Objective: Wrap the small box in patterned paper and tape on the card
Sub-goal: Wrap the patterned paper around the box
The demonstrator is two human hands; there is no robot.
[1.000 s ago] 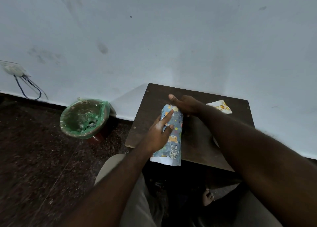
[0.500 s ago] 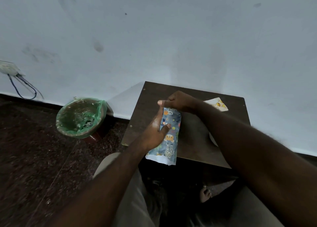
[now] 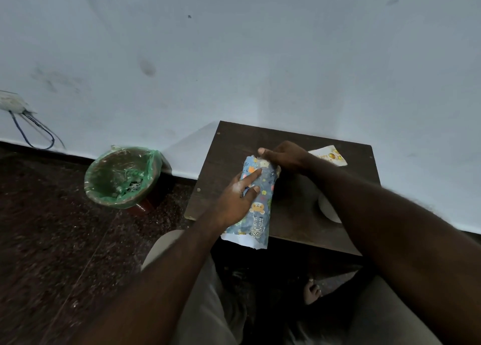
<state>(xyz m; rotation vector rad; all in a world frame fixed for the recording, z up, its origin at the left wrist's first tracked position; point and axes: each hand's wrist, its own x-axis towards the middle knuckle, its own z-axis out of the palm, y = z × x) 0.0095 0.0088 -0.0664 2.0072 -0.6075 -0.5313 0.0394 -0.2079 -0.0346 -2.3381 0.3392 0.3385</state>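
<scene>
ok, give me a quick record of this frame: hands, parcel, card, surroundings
left hand: fingers laid flat on top of the wrapped box
right hand: grips the paper at the box's far end
wrapped box: on the table, near paper end open, overhanging the near edge
card: loose on table, far right, not taped on
bin: green liner, on floor left of table

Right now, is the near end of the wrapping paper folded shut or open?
Open: the paper ends in a loose, unfolded white edge past the table rim.
</scene>
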